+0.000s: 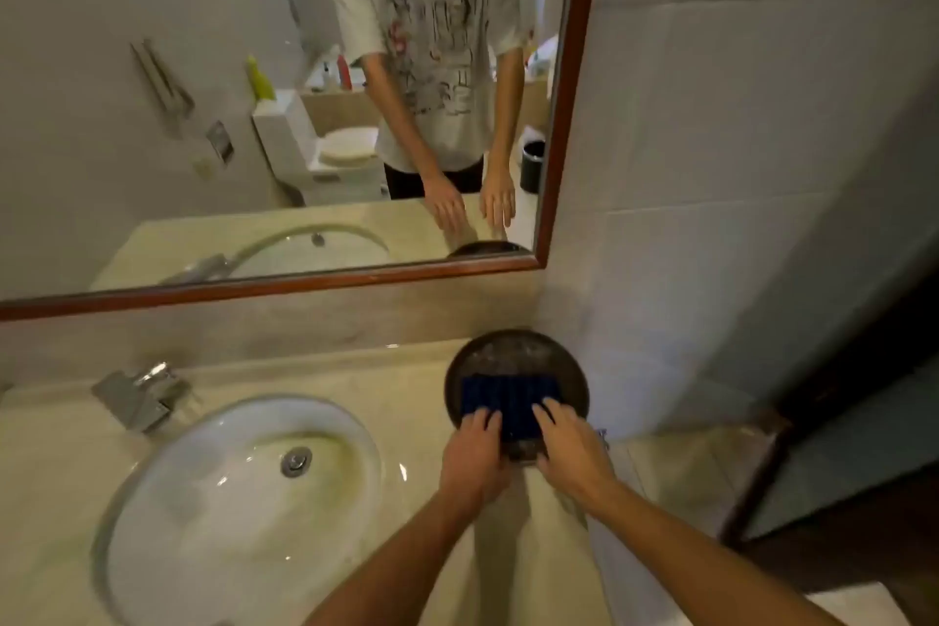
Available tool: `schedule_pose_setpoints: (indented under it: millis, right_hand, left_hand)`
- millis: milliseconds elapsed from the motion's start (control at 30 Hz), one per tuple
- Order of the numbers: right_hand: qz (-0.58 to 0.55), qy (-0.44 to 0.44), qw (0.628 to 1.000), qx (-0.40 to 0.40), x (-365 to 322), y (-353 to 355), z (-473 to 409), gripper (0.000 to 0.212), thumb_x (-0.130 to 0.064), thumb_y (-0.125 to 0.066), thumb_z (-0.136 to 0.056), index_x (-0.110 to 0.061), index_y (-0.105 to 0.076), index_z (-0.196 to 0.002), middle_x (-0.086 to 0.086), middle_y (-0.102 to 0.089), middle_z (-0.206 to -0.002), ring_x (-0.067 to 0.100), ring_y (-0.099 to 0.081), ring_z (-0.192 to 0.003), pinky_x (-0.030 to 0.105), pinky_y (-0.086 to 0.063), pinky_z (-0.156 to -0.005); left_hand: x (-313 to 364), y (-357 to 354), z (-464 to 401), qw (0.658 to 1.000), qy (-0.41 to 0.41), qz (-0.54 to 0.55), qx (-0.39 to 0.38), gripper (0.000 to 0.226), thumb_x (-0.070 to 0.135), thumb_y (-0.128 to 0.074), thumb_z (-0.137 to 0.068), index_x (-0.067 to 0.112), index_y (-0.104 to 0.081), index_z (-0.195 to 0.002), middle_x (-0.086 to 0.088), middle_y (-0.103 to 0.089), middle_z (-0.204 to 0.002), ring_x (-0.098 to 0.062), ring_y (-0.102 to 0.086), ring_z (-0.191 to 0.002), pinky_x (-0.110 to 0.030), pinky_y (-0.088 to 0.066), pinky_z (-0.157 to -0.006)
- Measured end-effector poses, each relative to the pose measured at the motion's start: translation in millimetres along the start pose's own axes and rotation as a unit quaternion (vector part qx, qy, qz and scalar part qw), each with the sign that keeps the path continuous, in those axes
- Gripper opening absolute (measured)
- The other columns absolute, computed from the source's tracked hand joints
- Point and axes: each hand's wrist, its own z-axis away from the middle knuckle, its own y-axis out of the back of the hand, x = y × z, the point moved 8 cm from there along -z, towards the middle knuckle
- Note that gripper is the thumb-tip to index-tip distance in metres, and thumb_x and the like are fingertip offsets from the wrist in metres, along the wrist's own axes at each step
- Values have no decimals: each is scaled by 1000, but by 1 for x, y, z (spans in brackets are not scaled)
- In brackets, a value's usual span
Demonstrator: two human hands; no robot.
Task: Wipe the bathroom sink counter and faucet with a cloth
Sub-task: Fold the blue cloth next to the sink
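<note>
A folded dark blue cloth (510,397) lies on a round dark tray (513,352) at the back right of the beige stone counter (406,381). My left hand (475,455) rests with its fingertips on the cloth's near left edge. My right hand (569,447) lies with its fingers on the cloth's near right corner. Whether either hand grips the cloth is unclear. The white oval sink (244,498) with a metal drain plug sits to the left. The chrome faucet (139,397) stands at the sink's back left.
A wood-framed mirror (305,277) hangs above the backsplash and reflects a person, a toilet and bottles. A tiled wall (737,168) closes the counter on the right. A dark door frame (762,473) stands at the right near the counter's end.
</note>
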Motion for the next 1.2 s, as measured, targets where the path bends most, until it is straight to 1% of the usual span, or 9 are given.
schedule_pose_setpoints:
  millis: [200,367,467,600,700,800,933,1033,1200]
  right_hand:
    - [72,86,994,-9,13,-13,-79,95,-39,-71,-91,-15,-14,-163,8,-16,-169,29,-19,-154,42,-22,-124]
    - [147,190,969,-58,33,-50,-114,94,-51,-64,-94,-16,-11,-164,7,-17,-170,28,-21,-154,43,-19,-125]
    - [168,226,959,-28,44,-66,-119,83,-44,-64,-96,-12,-24,-161,12,-29,-166,32,-32,-150,44,-29,-121]
    - [201,241,948,48,38,-73,-120,73,-28,-92,-68,-5,-66,-131,17,-69,-129,34,-69,-113,45,-59,-88]
    - [127,223,964,62,28,-52,-121,53,-22,-78,-84,-9,-61,-133,13,-68,-126,31,-68,-109,42,-57,-87]
    - [-37,166,985,-1,36,-22,-118,46,-25,-68,-93,-20,-55,-137,5,-68,-123,26,-69,-102,40,-56,-84]
    - [-237,143,947,-166,25,6,-91,47,-27,-72,-88,-25,-57,-132,-3,-68,-108,12,-67,-90,32,-57,-79]
    - [-234,133,923,-277,-1,20,-59,69,-50,-84,-76,-32,-51,-134,-11,-62,-119,8,-65,-100,29,-58,-87]
    - [-163,137,952,-220,-39,10,-20,53,-67,-80,-69,-27,-64,-98,-7,-71,-94,14,-68,-81,38,-61,-73]
  left_hand:
    - [-15,-13,-76,996,-7,-86,-5,89,37,-67,-92,19,-16,-162,-6,-19,-167,-28,-19,-153,-41,-21,-124]
    - [-42,-39,-111,978,-65,-168,-101,94,44,-68,-93,24,-9,-163,-6,-13,-170,-30,-21,-152,-45,-35,-118]
    - [-49,-44,-119,963,-110,-225,-96,77,43,-57,-101,23,-16,-163,-6,-20,-168,-29,-27,-149,-44,-43,-113]
    - [-46,-51,-125,953,-110,-270,-84,72,34,-60,-99,16,-25,-159,-12,-31,-163,-32,-38,-141,-43,-50,-103]
    - [-32,-33,-130,968,-105,-227,-21,47,31,-60,-97,17,-51,-141,-8,-58,-140,-27,-56,-124,-40,-56,-91]
    - [-25,8,-125,987,-76,-140,16,25,33,-59,-93,23,-66,-115,-1,-71,-107,-22,-66,-97,-36,-56,-77]
    - [-28,32,-98,993,-29,-23,-109,22,31,-59,-92,22,-70,-108,-3,-70,-93,-23,-66,-84,-33,-52,-69]
    - [-20,39,-71,977,-23,60,-205,19,23,-55,-94,21,-70,-106,-4,-70,-97,-22,-65,-87,-34,-53,-77]
    - [-20,31,-30,945,16,155,-287,16,19,-55,-94,18,-70,-100,-2,-70,-97,-20,-65,-90,-27,-48,-73]
